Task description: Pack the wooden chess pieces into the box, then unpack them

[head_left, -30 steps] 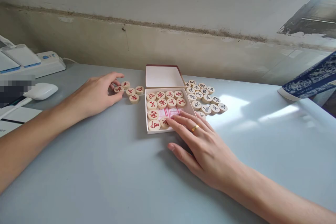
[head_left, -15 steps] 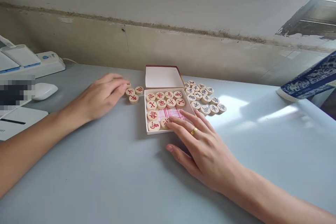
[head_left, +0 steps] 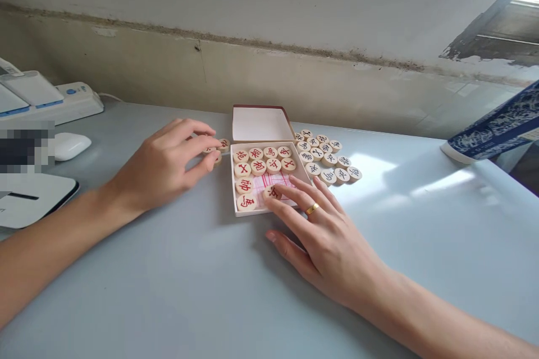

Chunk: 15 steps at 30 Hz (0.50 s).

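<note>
The white box (head_left: 252, 212) lies mid-tabletop (head_left: 189, 280), its near edge facing wide bare surface, its lid (head_left: 261, 123) open on the far side near the wall (head_left: 252, 5); red-marked discs (head_left: 258, 166) fill two far rows of four and run down the left inner wall, leaving pink lining (head_left: 266, 180) exposed toward the right and near sides. The right hand (head_left: 328, 241) is open, fingers across the box's near right rim, a fingertip at a loose disc (head_left: 273, 192) near the front edge, thumb outside the box; the left hand (head_left: 162, 157) arches with thumb and fingers parted by a few outer discs (head_left: 224, 144) just beside the box's left edge; I cannot tell whether it grips any. Black-marked discs (head_left: 317, 152) crowd the right side; beyond them the tabletop is open toward a blue patterned object (head_left: 497, 129).
</note>
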Each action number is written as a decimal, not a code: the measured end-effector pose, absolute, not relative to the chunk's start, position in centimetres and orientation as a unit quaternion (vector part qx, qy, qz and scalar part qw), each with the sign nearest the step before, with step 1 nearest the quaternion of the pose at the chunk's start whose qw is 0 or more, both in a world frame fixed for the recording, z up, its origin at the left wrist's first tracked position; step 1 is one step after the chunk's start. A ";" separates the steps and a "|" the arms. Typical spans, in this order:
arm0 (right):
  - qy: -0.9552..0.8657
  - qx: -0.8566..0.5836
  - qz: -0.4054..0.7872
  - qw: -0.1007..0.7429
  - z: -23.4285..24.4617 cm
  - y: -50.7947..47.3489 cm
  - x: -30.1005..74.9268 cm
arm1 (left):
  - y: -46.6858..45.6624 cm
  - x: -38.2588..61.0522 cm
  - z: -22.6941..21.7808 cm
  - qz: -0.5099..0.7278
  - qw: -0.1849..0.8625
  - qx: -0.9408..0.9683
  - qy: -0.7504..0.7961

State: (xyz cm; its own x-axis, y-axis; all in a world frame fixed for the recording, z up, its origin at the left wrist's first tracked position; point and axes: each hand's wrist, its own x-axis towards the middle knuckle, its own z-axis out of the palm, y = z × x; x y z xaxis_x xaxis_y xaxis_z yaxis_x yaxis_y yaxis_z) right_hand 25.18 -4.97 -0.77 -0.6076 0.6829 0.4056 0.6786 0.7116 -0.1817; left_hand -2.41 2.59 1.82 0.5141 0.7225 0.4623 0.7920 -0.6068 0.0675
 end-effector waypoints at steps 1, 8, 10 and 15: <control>-0.895 -0.381 0.005 0.231 -0.8 -4.9 25.2 | 2.3 -2.3 1.8 -0.240 0.089 -0.877 -0.407; -0.893 -0.381 -0.004 0.239 -1.0 -4.8 25.0 | -1.8 0.5 2.1 -0.198 0.098 -0.972 -0.080; -0.892 -0.382 -0.002 0.241 -1.0 -4.7 25.0 | -2.3 1.0 2.2 -0.202 0.120 -0.970 -0.056; -0.898 -0.369 -0.010 0.238 -1.1 -4.8 25.1 | -1.6 0.9 1.9 -0.244 0.128 -0.961 -0.030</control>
State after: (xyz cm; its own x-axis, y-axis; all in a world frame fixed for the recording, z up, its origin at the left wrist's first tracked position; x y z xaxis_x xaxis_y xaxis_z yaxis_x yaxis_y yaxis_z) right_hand 25.08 -4.82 -1.06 -0.6141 0.6586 0.4349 0.6681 0.7272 -0.1578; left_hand 0.92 -1.62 1.94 0.8794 -0.0040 0.4760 0.1211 -0.9652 -0.2319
